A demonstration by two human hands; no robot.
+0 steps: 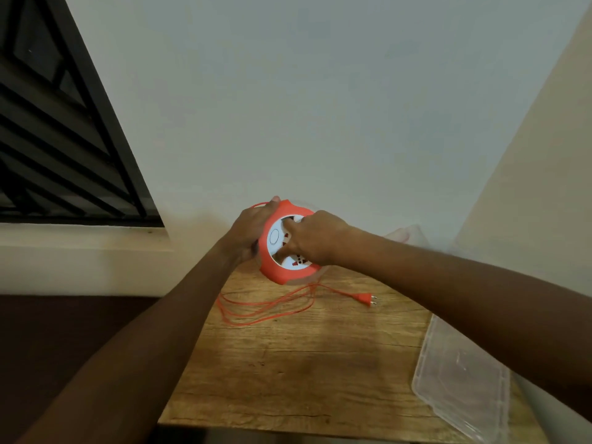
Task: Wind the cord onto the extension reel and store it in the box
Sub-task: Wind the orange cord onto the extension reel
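Observation:
An orange extension reel point(278, 273) with a white socket face is held tilted above the far end of the wooden table point(288, 363). My left hand point(250, 229) grips the reel's left rim from behind. My right hand point(314, 238) lies on the white face, its fingers curled into the centre. A thin orange cord point(262, 310) hangs from the reel and lies in loose loops on the table, ending in an orange plug point(363, 298). A clear plastic box point(405, 235) stands at the far right, mostly hidden behind my right forearm.
A clear plastic lid point(461, 379) lies flat at the table's right edge. A white wall stands right behind the table. A dark barred window point(57, 129) is at the upper left, with a dark floor below the left table edge.

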